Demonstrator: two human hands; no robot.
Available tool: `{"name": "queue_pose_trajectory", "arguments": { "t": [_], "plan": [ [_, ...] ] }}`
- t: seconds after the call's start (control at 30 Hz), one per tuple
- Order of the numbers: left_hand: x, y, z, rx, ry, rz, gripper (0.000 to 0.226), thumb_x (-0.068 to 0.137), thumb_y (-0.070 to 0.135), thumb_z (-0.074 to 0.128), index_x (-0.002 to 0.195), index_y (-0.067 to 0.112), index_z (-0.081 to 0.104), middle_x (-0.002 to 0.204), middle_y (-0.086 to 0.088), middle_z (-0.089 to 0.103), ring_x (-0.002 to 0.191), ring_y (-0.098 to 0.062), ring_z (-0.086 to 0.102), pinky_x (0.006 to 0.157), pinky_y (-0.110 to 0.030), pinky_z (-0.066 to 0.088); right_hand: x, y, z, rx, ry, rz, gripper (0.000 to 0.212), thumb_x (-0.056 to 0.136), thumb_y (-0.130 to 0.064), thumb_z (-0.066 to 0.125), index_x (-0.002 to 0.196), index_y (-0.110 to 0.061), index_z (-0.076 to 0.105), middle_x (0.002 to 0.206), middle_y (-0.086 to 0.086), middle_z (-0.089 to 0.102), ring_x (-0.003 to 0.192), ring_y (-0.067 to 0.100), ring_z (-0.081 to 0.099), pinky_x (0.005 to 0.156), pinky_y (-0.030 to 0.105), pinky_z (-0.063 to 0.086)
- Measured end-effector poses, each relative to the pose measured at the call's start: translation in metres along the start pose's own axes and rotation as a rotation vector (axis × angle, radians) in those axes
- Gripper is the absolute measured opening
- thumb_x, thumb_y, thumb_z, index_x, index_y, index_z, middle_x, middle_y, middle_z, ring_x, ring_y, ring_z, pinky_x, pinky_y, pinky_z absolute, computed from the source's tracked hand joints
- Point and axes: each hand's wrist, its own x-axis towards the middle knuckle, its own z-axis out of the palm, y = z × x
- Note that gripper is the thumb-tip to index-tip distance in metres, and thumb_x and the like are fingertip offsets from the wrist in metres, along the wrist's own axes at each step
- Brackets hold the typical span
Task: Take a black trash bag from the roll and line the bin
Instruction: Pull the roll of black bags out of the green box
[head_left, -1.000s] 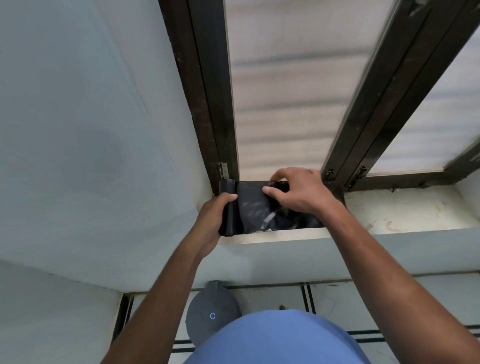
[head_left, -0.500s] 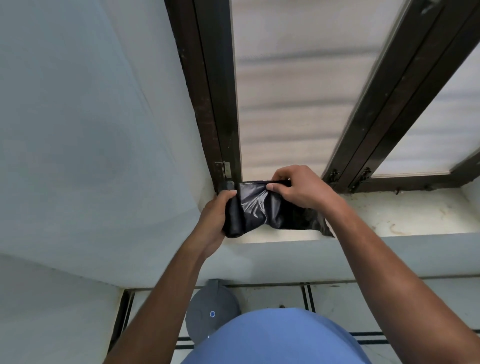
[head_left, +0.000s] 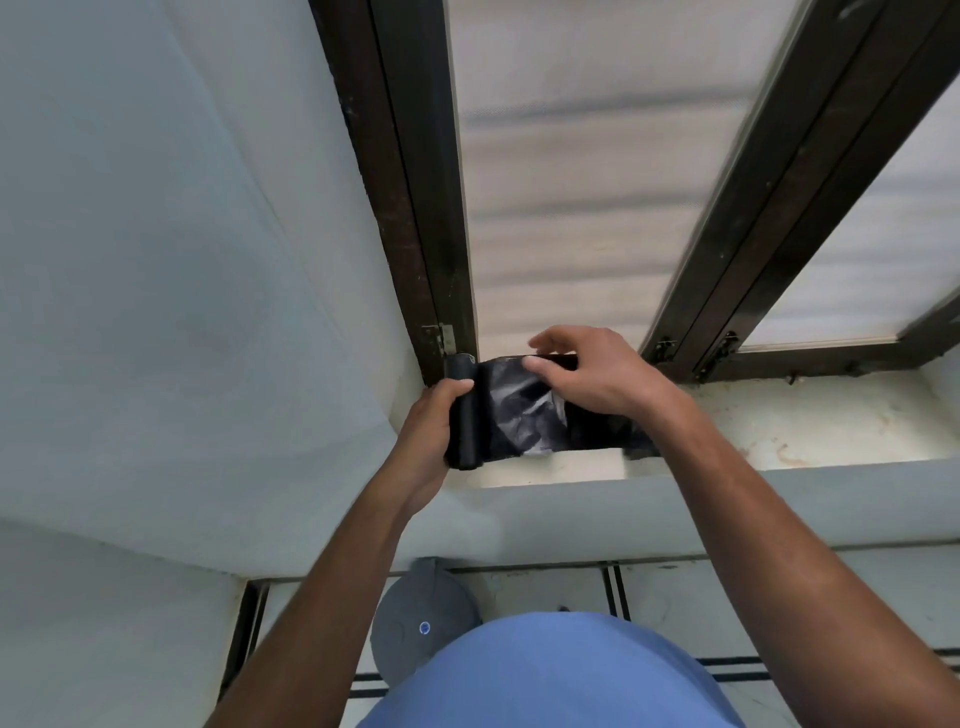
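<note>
A black trash bag roll (head_left: 466, 415) stands on end at the left of the white windowsill (head_left: 810, 421), with my left hand (head_left: 427, 434) wrapped around it. A sheet of glossy black bag (head_left: 519, 408) stretches from the roll to the right. My right hand (head_left: 592, 371) lies over that sheet, its thumb pressing on the plastic and its fingers spread above the far edge. Down on the floor below the sill stands a grey round bin (head_left: 421, 618) with a closed lid and a small blue dot; my blue shirt hides part of it.
Dark brown window frames (head_left: 415, 197) with frosted panes rise behind the sill. A pale wall (head_left: 156, 260) closes in on the left. The floor (head_left: 670, 597) is light tile with dark lines.
The roll has been turned and more black sheet pulled out to the right. My right hand's fingers have lifted and spread over the sheet. The left hand keeps its hold on the roll.
</note>
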Motion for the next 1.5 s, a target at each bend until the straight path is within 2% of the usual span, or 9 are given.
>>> {"name": "queue_pose_trajectory", "arguments": {
  "t": [0.1,0.3,0.57,0.77,0.9,1.0,1.17,1.33,1.5],
  "plan": [
    [-0.003,0.004,0.003,-0.063,-0.028,-0.006,0.04,0.111,0.047,0.049,0.138,0.021,0.063,0.13,-0.014,0.07,0.122,-0.031,0.068,0.096,-0.043,0.062,0.001,-0.014,0.01,0.103,-0.109,-0.027,0.06,0.095,-0.068,0.078,0.143,-0.033,0.071,0.133,-0.006,0.077,0.115,0.015,0.075,0.105,0.041,0.063],
    [0.003,0.001,-0.01,0.044,0.047,0.084,0.049,0.097,0.049,0.079,0.137,0.022,0.07,0.128,-0.004,0.08,0.117,-0.024,0.078,0.102,-0.044,0.063,0.013,0.0,0.016,0.07,-0.042,-0.066,0.028,0.093,-0.056,0.085,0.091,-0.029,0.078,0.092,-0.008,0.078,0.088,0.012,0.072,0.077,0.036,0.058],
    [-0.001,-0.001,-0.007,-0.005,0.086,0.031,0.041,0.108,0.055,0.059,0.138,0.03,0.071,0.129,0.005,0.079,0.122,-0.019,0.073,0.109,-0.044,0.059,0.017,0.017,0.004,0.063,0.005,-0.02,0.017,0.094,-0.046,0.088,0.095,-0.032,0.079,0.103,-0.009,0.077,0.099,0.013,0.071,0.082,0.035,0.058],
    [-0.001,-0.004,-0.012,0.031,0.072,0.083,0.054,0.093,0.056,0.08,0.139,0.029,0.071,0.131,0.007,0.079,0.124,-0.018,0.073,0.114,-0.049,0.056,0.012,0.017,-0.004,-0.012,-0.027,0.006,0.016,0.095,-0.042,0.088,0.096,-0.032,0.076,0.108,-0.01,0.072,0.093,0.007,0.065,0.073,0.027,0.047],
    [0.0,-0.005,-0.014,0.047,0.043,0.08,0.058,0.094,0.059,0.077,0.145,0.034,0.065,0.139,0.007,0.074,0.131,-0.02,0.069,0.117,-0.052,0.053,0.008,0.014,-0.009,-0.046,-0.058,0.054,0.025,0.091,-0.047,0.088,0.101,-0.027,0.076,0.107,-0.007,0.075,0.103,0.019,0.071,0.088,0.037,0.058],
    [-0.001,-0.005,-0.012,0.081,0.038,0.078,0.054,0.099,0.056,0.074,0.146,0.033,0.064,0.14,0.007,0.074,0.131,-0.021,0.068,0.116,-0.054,0.054,0.005,0.006,-0.007,-0.025,-0.053,0.058,0.04,0.083,-0.063,0.089,0.101,-0.031,0.074,0.112,-0.01,0.075,0.108,0.016,0.071,0.098,0.042,0.06],
    [-0.002,-0.003,-0.006,0.102,0.025,0.024,0.044,0.106,0.056,0.06,0.142,0.03,0.063,0.136,-0.002,0.072,0.124,-0.024,0.069,0.11,-0.049,0.057,0.007,-0.009,0.001,0.022,-0.107,-0.001,0.056,0.084,-0.071,0.087,0.121,-0.03,0.074,0.117,-0.006,0.076,0.107,0.012,0.071,0.094,0.037,0.061],
    [-0.004,-0.001,-0.009,-0.001,0.016,-0.048,0.04,0.11,0.046,0.052,0.137,0.02,0.066,0.134,-0.011,0.072,0.124,-0.029,0.068,0.099,-0.045,0.058,0.014,-0.008,0.01,0.025,-0.124,-0.026,0.038,0.093,-0.065,0.082,0.105,-0.029,0.081,0.104,-0.008,0.079,0.097,0.009,0.072,0.079,0.028,0.054],
    [0.001,-0.005,-0.014,0.2,-0.028,0.06,0.047,0.101,0.047,0.073,0.142,0.026,0.06,0.136,0.002,0.069,0.125,-0.023,0.069,0.088,-0.034,0.064,0.02,-0.002,0.013,0.051,-0.133,-0.038,0.027,0.101,-0.052,0.078,0.096,-0.026,0.075,0.096,-0.005,0.077,0.087,0.014,0.068,0.075,0.031,0.049]
  ]
}}
